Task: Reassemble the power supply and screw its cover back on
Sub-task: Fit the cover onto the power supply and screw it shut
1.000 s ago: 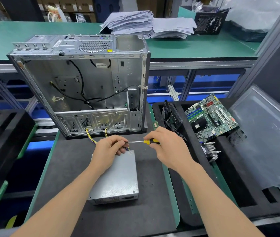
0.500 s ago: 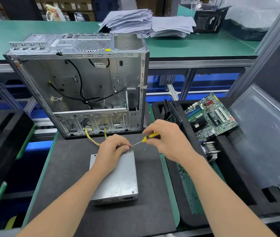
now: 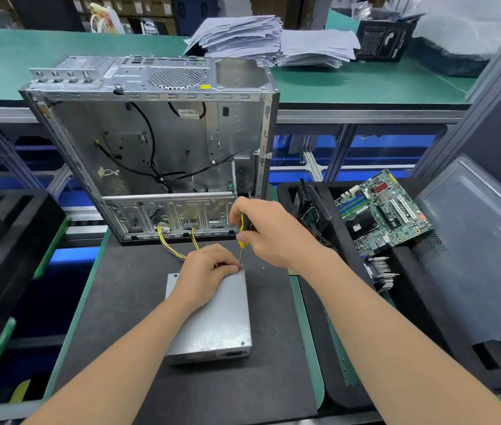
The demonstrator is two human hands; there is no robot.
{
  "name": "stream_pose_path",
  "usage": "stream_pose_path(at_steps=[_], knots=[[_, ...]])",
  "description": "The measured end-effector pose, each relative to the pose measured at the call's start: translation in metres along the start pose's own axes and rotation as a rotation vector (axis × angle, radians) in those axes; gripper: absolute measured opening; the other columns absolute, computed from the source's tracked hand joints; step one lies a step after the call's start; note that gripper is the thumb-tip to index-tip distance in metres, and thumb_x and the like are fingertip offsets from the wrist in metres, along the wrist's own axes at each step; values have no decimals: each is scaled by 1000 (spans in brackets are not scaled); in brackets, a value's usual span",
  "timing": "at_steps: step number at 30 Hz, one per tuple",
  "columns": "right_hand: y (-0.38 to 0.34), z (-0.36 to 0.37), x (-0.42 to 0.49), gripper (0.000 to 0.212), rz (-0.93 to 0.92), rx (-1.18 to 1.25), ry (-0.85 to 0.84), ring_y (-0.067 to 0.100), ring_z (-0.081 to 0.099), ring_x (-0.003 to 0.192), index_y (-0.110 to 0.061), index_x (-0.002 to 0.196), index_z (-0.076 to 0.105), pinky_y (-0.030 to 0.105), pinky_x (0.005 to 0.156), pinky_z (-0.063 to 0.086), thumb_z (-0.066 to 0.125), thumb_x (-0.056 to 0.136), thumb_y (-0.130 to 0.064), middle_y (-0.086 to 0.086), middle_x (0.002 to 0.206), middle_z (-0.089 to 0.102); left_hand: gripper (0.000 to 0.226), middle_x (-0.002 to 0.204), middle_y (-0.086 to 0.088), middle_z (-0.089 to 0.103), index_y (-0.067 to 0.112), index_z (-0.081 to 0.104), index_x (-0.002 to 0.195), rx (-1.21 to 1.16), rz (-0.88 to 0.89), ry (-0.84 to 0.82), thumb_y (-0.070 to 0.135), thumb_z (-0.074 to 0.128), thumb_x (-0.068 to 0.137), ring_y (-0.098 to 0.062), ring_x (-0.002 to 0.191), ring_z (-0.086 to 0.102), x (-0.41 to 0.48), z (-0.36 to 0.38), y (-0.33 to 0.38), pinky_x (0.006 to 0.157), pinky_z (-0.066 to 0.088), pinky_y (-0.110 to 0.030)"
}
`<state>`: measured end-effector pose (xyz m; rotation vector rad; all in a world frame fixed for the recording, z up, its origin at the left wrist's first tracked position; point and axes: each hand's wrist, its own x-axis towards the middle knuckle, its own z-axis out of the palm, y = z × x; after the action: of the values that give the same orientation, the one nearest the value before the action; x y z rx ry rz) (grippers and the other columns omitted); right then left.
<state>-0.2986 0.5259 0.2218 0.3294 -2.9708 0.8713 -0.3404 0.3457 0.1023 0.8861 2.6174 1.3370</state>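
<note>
Held driver at far right corner of supply

Found the supply flat on the mat, on the near side of the case, long axis near to far. Gripped the handle in the right hand, shaft almost upright, tip at that corner. Pinched round the tip with the left hand, resting on the cover.

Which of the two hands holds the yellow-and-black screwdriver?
The right hand grips the yellow-and-black screwdriver; the left hand lies on the grey metal power supply, its fingers curled at the tool's tip.
</note>
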Motion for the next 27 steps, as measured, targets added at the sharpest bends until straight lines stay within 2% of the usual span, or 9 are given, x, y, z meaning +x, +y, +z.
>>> stream_pose_path(at_steps=[5,10,12,15,18,20,22,25,27], knots=[[-2,1,4,25,-22,-22,-29,16,56,90,-25,104,54,33,76,48,68,95,-7,-6,96,59,18,93,10,73,18,81,88,-16,26,-35,1,76,88,-4,91,67,0,-5,-1,86,49,-21],[-2,0,6,27,-71,-33,-77,13,56,89,-27,103,56,31,76,47,68,95,-3,-9,98,58,25,94,10,73,19,80,89,6,19,-34,-4,72,89,-9,93,69,0,-6,-4,88,54,-30],[-3,-2,5,28,-109,-56,-131,12,55,89,-25,103,58,32,79,48,68,94,-1,-9,99,58,26,93,13,73,21,80,88,10,13,-35,-4,72,89,-4,92,68,-1,-5,-5,87,53,-25],[-4,-5,6,26,-143,-96,-172,12,53,87,-22,102,59,34,79,48,69,92,1,-9,96,56,31,91,19,70,27,80,86,32,7,-43,-3,71,86,4,87,63,-1,-6,-4,77,42,-7],[-9,-3,10,16,-119,-183,-122,17,52,86,-20,99,59,42,77,51,73,93,-18,-8,90,56,30,87,19,70,32,80,83,12,-20,-26,2,74,82,2,83,64,-1,-7,-1,73,42,-6],[-13,-1,12,27,-49,-271,-52,24,57,85,-19,92,55,41,68,51,73,92,-40,-2,84,58,25,85,17,71,34,79,81,-14,-49,-11,8,79,78,-2,83,66,-2,-6,-1,74,44,-7],[-15,3,16,44,70,-337,-8,31,58,83,-20,78,44,36,61,42,71,91,-53,2,78,52,21,85,16,71,30,79,82,-13,-61,-6,10,81,78,-2,83,67,-3,-4,-1,75,44,-7],[-21,8,19,59,177,-394,37,28,48,70,-24,67,30,34,62,34,67,92,-62,-2,71,37,14,86,15,72,23,81,84,-14,-39,12,10,82,78,-1,83,68,-5,-2,-2,76,46,-7],[-26,9,20,59,161,-459,41,28,47,69,-23,67,30,34,62,33,63,93,-65,-3,70,37,10,85,15,72,22,81,83,-21,-34,24,16,86,77,-1,83,68,-5,0,-1,75,46,-7]])
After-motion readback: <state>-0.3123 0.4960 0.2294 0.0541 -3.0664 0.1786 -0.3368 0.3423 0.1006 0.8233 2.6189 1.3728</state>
